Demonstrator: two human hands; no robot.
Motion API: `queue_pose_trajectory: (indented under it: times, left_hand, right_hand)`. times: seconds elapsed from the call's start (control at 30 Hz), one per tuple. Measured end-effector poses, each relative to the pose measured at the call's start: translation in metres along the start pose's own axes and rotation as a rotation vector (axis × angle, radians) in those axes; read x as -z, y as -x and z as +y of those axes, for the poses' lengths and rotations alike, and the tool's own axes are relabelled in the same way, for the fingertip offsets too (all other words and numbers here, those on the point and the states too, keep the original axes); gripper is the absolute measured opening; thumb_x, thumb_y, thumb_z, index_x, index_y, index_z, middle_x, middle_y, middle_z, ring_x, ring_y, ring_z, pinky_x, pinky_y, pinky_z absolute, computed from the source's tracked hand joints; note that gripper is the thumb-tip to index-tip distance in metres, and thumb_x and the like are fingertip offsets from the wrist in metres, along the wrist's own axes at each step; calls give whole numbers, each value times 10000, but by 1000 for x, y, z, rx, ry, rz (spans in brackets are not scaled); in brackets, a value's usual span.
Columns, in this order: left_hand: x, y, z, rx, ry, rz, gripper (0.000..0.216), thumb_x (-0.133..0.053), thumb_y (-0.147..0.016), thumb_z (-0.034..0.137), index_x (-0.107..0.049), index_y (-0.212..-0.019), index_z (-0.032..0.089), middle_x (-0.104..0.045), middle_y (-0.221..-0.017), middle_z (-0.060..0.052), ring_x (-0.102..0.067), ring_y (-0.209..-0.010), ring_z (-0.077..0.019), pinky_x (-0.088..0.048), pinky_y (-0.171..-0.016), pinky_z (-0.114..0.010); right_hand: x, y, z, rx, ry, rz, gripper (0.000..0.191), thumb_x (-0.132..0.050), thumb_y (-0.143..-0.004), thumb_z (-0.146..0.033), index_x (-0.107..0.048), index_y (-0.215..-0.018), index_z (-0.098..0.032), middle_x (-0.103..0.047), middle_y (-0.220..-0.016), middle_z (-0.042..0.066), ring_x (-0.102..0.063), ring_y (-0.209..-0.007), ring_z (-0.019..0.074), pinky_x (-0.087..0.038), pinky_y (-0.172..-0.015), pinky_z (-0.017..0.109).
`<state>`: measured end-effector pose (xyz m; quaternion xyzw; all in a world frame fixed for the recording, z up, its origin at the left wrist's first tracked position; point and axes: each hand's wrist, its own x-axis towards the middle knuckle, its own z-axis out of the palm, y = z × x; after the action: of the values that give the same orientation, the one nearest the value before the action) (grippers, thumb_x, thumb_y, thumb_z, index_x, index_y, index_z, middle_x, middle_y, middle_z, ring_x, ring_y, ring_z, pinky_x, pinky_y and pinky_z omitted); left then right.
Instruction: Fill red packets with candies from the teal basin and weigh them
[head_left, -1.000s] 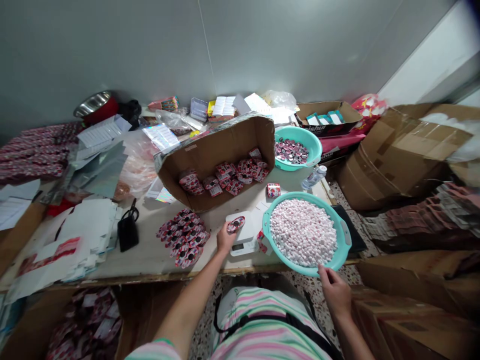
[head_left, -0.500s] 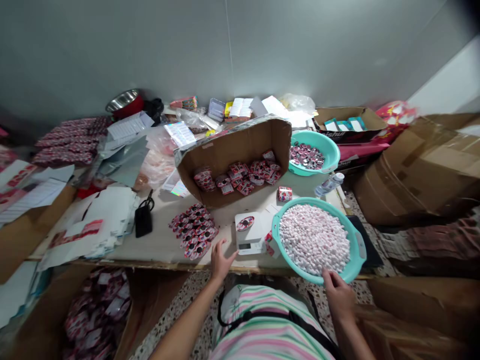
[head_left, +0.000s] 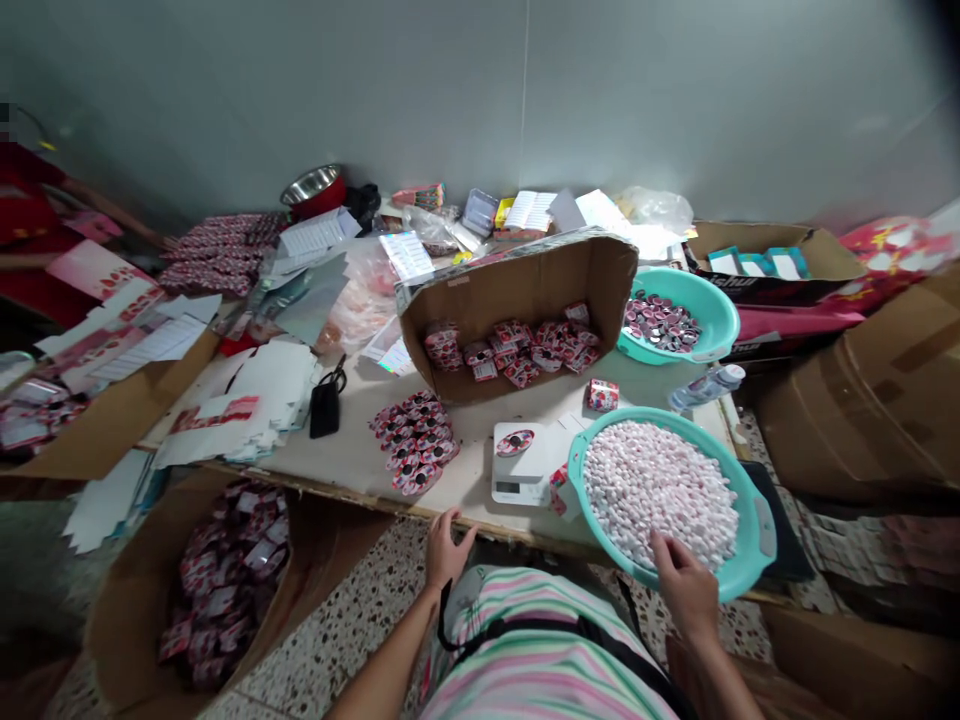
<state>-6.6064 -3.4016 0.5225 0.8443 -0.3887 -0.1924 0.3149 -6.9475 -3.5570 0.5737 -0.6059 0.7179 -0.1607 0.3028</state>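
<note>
At the table's front edge, my left hand [head_left: 448,550] rests with its fingers apart and nothing in it. My right hand [head_left: 686,582] is over the near rim of a turquoise basin [head_left: 752,565], fingertips drawn together at the small white and pinkish pieces [head_left: 652,485] filling it. Whatever those fingers pinch, if anything, is hidden. Left of the basin sits a white digital scale [head_left: 517,487], bearing an oval patterned packet [head_left: 516,442]. A cluster of similar red-and-white packets [head_left: 414,440] stands on the table, left of the scale.
Behind the scale, a tilted cardboard box [head_left: 457,300] holds several packets. A second turquoise basin [head_left: 721,310] and a clear bottle [head_left: 705,388] are at right. Flat white cartons [head_left: 255,390] lie left; below is an open box [head_left: 135,600] of packets. A person in red [head_left: 30,215] is at far left.
The view has turned left, bringing a person into sight. My left hand has drawn back from beside the scale to the table edge. My right fingertips have moved from the basin's rim onto the white pieces.
</note>
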Motion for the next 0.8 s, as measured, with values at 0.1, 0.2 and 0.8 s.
queue_pose_trajectory:
  times: [0.1, 0.2, 0.8]
  left_hand:
    - [1, -1, -1, -13, -5, 6, 243, -589, -753, 354, -600, -950, 211, -646, -907, -54, -616, -912, -237, -505, -852, -416]
    - [-1, -2, -2, -15, -18, 14, 201, -588, -750, 338, -612, -905, 213, -650, -882, -48, -622, -892, -234, -511, -833, -402]
    - [-48, -126, 92, -285, -78, 15, 768, -737, -641, 346, -411, -1312, 162, -499, -1303, -144, -427, -1226, -331, -339, -1048, -498]
  right_hand:
    - [1, 0, 0, -1, -3, 1, 482, -432, -780, -622, -667, -778, -201, -666, -734, 58, -574, -669, 199, -355, -587, 257]
    - [2, 0, 1, -14, -5, -2, 465, -435, -779, -614, -660, -770, -207, -657, -711, 49, -574, -665, 193, -352, -585, 253]
    - [10, 16, 20, -110, -55, 68, 476, -447, -741, -653, -642, -739, -220, -652, -705, 48, -595, -721, 220, -373, -617, 260]
